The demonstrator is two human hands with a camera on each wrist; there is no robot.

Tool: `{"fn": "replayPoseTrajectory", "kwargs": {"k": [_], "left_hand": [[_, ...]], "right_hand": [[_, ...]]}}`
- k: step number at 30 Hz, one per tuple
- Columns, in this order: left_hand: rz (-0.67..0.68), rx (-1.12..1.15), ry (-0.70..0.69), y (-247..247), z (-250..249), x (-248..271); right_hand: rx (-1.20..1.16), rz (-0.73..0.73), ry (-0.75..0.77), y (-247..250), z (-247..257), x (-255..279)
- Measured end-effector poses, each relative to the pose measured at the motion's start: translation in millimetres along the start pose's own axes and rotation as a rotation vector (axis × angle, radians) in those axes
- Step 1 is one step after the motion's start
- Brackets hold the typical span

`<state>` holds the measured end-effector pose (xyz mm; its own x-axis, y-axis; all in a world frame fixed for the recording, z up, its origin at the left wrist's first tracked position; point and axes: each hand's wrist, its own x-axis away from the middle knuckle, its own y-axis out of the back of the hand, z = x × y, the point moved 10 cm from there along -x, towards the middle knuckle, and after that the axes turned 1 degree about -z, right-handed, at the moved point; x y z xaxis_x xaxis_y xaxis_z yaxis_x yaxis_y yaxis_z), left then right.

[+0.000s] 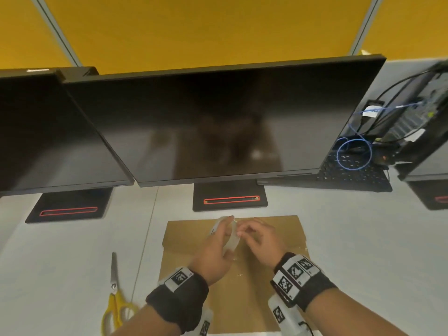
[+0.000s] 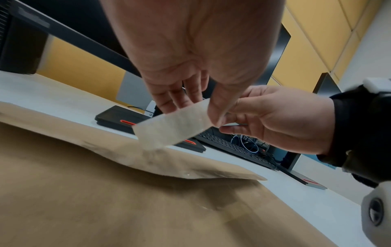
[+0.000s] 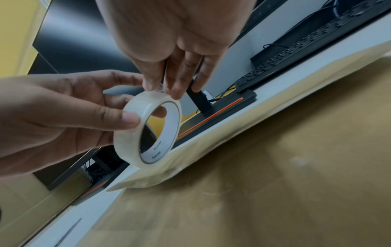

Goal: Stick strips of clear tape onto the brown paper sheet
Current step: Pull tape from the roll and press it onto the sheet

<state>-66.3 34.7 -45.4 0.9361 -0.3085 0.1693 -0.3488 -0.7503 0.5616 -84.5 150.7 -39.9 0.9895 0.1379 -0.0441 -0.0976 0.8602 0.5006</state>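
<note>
Both hands (image 1: 238, 241) grip tape roll (image 3: 148, 128) above paper sheet (image 1: 274, 241).

Head view: I look forward and down from above at the desk (image 1: 339, 238) and monitors (image 1: 218, 122).
Wrist views: I sit low, close under each palm, facing the fingers.
Shared: brown paper sheet (image 1: 242, 299), tape roll (image 3: 148, 128).

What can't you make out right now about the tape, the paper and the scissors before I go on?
- Free end of the tape roll: right wrist view, covered by the right hand fingertips.
- Strips already on the brown paper sheet: head view, only faint glints, too small to count.
- Scissors: head view, blurred; handles partly behind the left hand's forearm.
- Roll's printed label: right wrist view, too small to read.
</note>
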Motion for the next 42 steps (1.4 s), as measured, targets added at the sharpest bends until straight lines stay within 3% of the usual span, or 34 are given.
{"fn": "replayPoseTrajectory", "kwargs": {"k": [7, 11, 25, 30, 34, 37, 42], "left_hand": [[-0.041, -0.184, -0.049, -12, -20, -13], [0.007, -0.258, -0.054, -26, -29, -28], [0.046, -0.566, 0.069, -48, -36, -60], [0.148, -0.447, 0.029, -47, -42, -59], [0.270, -0.102, 0.056, -41, -25, -54], [0.272, -0.205, -0.019, -48, -33, -54], [0.138, -0.401, -0.012, -49, -45, -59]], "right_hand": [[-0.072, -0.079, -0.149, 39, -39, 3], [-0.071, -0.060, -0.233, 48, -64, 12], [-0.027, -0.033, -0.293, 77, -90, 17], [-0.074, -0.011, -0.327, 94, -98, 14], [-0.135, 0.092, -0.352, 101, -107, 16], [-0.107, 0.133, -0.339, 99, -105, 13], [-0.015, 0.122, -0.319, 104, -107, 11]]}}
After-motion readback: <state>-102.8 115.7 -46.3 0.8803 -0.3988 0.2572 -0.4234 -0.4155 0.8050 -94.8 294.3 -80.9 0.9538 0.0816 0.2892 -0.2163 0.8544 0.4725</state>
